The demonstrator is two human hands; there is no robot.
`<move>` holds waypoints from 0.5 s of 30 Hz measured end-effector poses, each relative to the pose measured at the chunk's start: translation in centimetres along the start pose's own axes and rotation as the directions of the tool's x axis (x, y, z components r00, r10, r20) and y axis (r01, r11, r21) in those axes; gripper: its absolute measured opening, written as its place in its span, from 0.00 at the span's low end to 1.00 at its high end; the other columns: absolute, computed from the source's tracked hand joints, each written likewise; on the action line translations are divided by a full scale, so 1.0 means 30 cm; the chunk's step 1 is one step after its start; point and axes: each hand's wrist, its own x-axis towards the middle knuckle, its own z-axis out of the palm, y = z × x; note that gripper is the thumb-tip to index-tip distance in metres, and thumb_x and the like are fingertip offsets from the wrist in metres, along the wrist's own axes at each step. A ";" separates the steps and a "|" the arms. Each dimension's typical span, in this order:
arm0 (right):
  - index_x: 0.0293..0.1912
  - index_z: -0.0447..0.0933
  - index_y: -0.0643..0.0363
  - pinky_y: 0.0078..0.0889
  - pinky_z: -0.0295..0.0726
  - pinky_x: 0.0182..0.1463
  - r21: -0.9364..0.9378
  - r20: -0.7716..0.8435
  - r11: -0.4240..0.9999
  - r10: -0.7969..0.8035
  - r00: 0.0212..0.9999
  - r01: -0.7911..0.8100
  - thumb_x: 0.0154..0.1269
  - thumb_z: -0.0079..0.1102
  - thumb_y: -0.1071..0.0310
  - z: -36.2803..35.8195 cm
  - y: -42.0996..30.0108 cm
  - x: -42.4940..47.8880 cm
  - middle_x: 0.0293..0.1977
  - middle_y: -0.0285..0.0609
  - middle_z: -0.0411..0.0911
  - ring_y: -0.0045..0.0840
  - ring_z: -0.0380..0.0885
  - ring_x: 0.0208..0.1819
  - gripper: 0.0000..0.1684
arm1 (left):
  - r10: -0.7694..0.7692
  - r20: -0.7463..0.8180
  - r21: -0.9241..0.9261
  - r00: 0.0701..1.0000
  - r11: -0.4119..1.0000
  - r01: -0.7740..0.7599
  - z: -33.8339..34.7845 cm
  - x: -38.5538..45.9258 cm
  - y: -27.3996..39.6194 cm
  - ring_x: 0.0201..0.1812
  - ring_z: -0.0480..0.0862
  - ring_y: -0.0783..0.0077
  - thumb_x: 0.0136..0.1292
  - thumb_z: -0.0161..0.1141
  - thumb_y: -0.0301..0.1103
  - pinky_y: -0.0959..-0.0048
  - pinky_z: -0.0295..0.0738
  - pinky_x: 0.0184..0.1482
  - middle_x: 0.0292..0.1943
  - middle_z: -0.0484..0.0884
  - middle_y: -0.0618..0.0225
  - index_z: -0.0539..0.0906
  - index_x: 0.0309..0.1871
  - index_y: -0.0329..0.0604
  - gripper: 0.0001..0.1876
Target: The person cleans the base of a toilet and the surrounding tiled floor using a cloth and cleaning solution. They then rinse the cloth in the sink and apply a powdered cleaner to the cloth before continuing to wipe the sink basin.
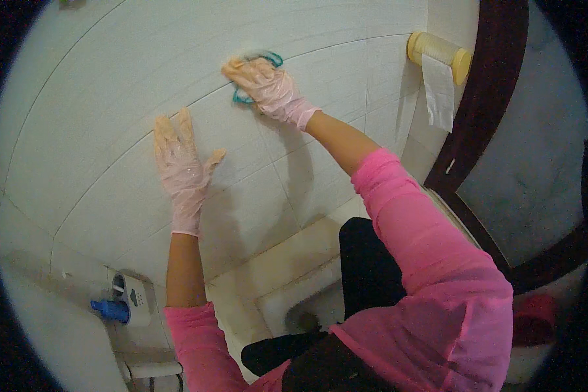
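My left hand (182, 169), in a thin clear plastic glove, lies against the white tiled wall (318, 88) with its fingers spread and nothing in it. Higher up and to the right, my right hand (269, 83), gloved the same way, presses a cloth (243, 95) with a teal edge to the wall. Parts of the cloth's edge stick out above and below the fingers; the rest lies hidden under the hand. A tile joint runs past the fingertips of both hands.
A yellow toilet paper holder (438, 51) with hanging paper (438, 93) is on the wall at upper right, beside a dark door frame (500, 73). Below me is a squat toilet (304, 308). At lower left are a blue bottle (111, 310) and a white wall box (139, 299).
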 end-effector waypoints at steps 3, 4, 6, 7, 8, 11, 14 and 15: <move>0.72 0.62 0.48 0.42 0.60 0.75 0.098 -0.002 0.993 -0.064 0.998 0.064 0.65 0.61 0.58 -0.017 0.183 -0.101 0.70 0.43 0.64 0.36 0.62 0.71 0.38 | -0.064 -0.011 -0.048 0.998 0.997 0.064 0.027 0.047 0.107 0.78 0.48 0.46 0.49 0.73 0.60 0.57 0.45 0.78 0.77 0.48 0.41 0.50 0.80 0.49 0.60; 0.73 0.61 0.48 0.41 0.58 0.76 0.166 -0.012 0.984 -0.060 0.998 0.061 0.66 0.59 0.59 -0.017 0.269 -0.157 0.71 0.43 0.63 0.36 0.59 0.73 0.37 | -0.091 -0.027 -0.054 0.995 0.995 0.089 0.055 0.046 0.120 0.78 0.48 0.45 0.49 0.73 0.60 0.56 0.45 0.78 0.77 0.48 0.41 0.51 0.80 0.48 0.60; 0.74 0.60 0.49 0.41 0.53 0.78 0.069 -0.025 0.996 0.051 0.998 -0.049 0.68 0.58 0.59 -0.053 0.468 -0.303 0.72 0.44 0.62 0.36 0.57 0.75 0.37 | -0.124 -0.062 -0.052 0.990 0.991 0.121 0.077 0.051 0.144 0.78 0.47 0.43 0.48 0.73 0.61 0.55 0.43 0.78 0.77 0.48 0.40 0.50 0.79 0.47 0.61; 0.74 0.58 0.51 0.41 0.48 0.79 0.078 -0.083 0.974 0.217 0.973 -0.211 0.68 0.57 0.59 -0.080 0.538 -0.360 0.73 0.43 0.59 0.36 0.56 0.75 0.38 | -0.132 -0.068 -0.038 0.989 0.991 0.130 0.073 0.042 0.136 0.78 0.46 0.42 0.48 0.73 0.61 0.55 0.41 0.78 0.77 0.47 0.39 0.49 0.80 0.46 0.61; 0.70 0.66 0.51 0.40 0.58 0.76 0.103 -0.118 0.948 0.311 0.943 -0.300 0.64 0.61 0.66 -0.088 0.668 -0.418 0.68 0.45 0.67 0.36 0.64 0.71 0.35 | -0.142 -0.069 -0.035 0.987 0.990 0.140 0.078 0.045 0.144 0.78 0.46 0.41 0.48 0.73 0.62 0.55 0.40 0.79 0.77 0.46 0.38 0.49 0.80 0.45 0.62; 0.69 0.67 0.53 0.39 0.59 0.75 0.162 -0.235 0.916 0.398 0.887 -0.368 0.64 0.61 0.69 -0.151 0.788 -0.450 0.68 0.45 0.67 0.37 0.64 0.70 0.34 | -0.165 -0.035 0.065 0.986 0.984 0.167 0.099 0.049 0.150 0.79 0.41 0.38 0.46 0.74 0.61 0.54 0.36 0.78 0.77 0.41 0.33 0.49 0.79 0.40 0.64; 0.68 0.68 0.54 0.41 0.60 0.73 0.162 -0.378 0.837 0.542 0.751 -0.523 0.65 0.58 0.71 -0.111 0.822 -0.428 0.66 0.46 0.69 0.39 0.66 0.68 0.32 | -0.202 -0.003 0.106 0.979 0.974 0.201 0.116 0.082 0.205 0.78 0.38 0.35 0.46 0.73 0.63 0.52 0.33 0.78 0.76 0.38 0.29 0.46 0.79 0.39 0.66; 0.68 0.68 0.55 0.42 0.61 0.73 0.136 -0.390 0.865 0.495 0.776 -0.484 0.65 0.58 0.71 -0.081 0.765 -0.400 0.65 0.47 0.70 0.40 0.66 0.67 0.31 | -0.194 -0.012 0.111 0.981 0.975 0.194 0.120 0.081 0.203 0.78 0.37 0.34 0.45 0.73 0.64 0.52 0.33 0.78 0.76 0.38 0.28 0.46 0.79 0.40 0.66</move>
